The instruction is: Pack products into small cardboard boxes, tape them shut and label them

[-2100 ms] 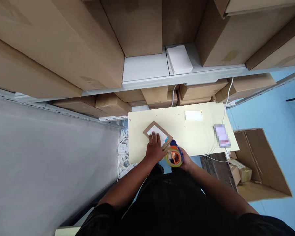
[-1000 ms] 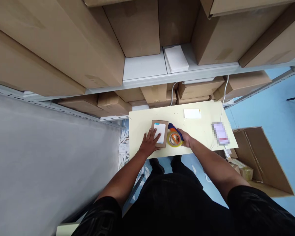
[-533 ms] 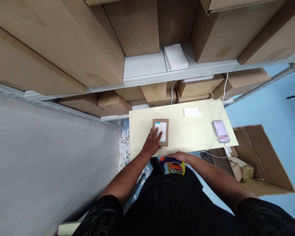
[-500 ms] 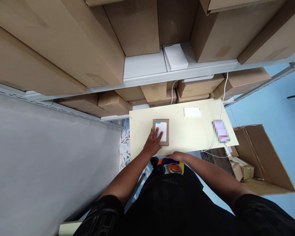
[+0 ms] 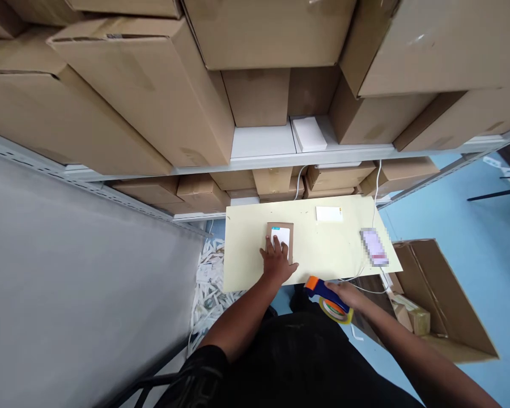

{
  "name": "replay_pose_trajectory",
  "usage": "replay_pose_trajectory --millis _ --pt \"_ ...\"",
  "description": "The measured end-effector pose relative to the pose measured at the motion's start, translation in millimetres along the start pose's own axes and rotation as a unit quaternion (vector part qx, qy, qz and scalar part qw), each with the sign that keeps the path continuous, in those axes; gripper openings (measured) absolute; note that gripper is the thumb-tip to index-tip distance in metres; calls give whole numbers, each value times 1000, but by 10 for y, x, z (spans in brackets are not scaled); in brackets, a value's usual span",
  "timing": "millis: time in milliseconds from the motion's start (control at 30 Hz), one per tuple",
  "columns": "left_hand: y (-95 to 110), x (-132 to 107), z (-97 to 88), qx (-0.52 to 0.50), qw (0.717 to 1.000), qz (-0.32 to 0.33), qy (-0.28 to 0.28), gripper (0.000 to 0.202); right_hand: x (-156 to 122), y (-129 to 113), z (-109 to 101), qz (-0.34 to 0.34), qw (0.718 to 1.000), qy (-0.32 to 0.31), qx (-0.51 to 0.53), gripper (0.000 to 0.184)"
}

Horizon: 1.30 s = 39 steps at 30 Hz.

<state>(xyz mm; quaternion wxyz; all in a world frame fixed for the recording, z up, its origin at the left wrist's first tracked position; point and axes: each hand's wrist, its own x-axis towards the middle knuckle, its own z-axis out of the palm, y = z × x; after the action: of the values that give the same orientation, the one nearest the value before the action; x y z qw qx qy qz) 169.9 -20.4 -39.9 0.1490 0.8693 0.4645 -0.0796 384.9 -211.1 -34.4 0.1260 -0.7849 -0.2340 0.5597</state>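
Note:
A small cardboard box [image 5: 290, 245] with a white label [image 5: 282, 233] lies on the cream table [image 5: 246, 243]. My left hand [image 5: 277, 262] rests on it with fingers spread over the label, covering the lower part. In my right hand [image 5: 344, 292] is a blue and orange tape dispenser [image 5: 328, 297] with a roll of tape, held just off the table's front edge. The fingers wrap round its handle, and the orange end points left toward the box.
A white card or slim box [image 5: 328, 213] and a phone [image 5: 374, 247] with a white cable lie on the table. Shelves of cardboard boxes [image 5: 255, 96] rise behind. A large open carton [image 5: 454, 300] stands at right; paper scraps [image 5: 210, 283] cover the floor at left.
My right hand has swung the tape dispenser away from my body, to the right. My left hand stays on the box, its thumb now spread to the right. The view has tilted upward.

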Motion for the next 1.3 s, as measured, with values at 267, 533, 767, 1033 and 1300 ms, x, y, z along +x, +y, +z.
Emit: replay_pose_trajectory --millis 267,533,767,1033,1300 --pt "-219 -99 -4 32 995 85 -46 101 -302 -345 -583 -55 990 87 93 57" --pt "-644 -191 41 75 974 211 -25 88 -546 -2010 -949 -358 904 235 -5 58" --pt "-722 -336 154 31 982 180 37 84 -526 -3917 -1018 -520 664 409 -349 52" --pt "-779 -532 49 -132 983 84 99 63 -82 -4804 -861 -471 658 388 -441 57" --pt "-926 -418 71 -314 936 -152 48 69 -124 -3490 -634 -491 711 436 -251 53"
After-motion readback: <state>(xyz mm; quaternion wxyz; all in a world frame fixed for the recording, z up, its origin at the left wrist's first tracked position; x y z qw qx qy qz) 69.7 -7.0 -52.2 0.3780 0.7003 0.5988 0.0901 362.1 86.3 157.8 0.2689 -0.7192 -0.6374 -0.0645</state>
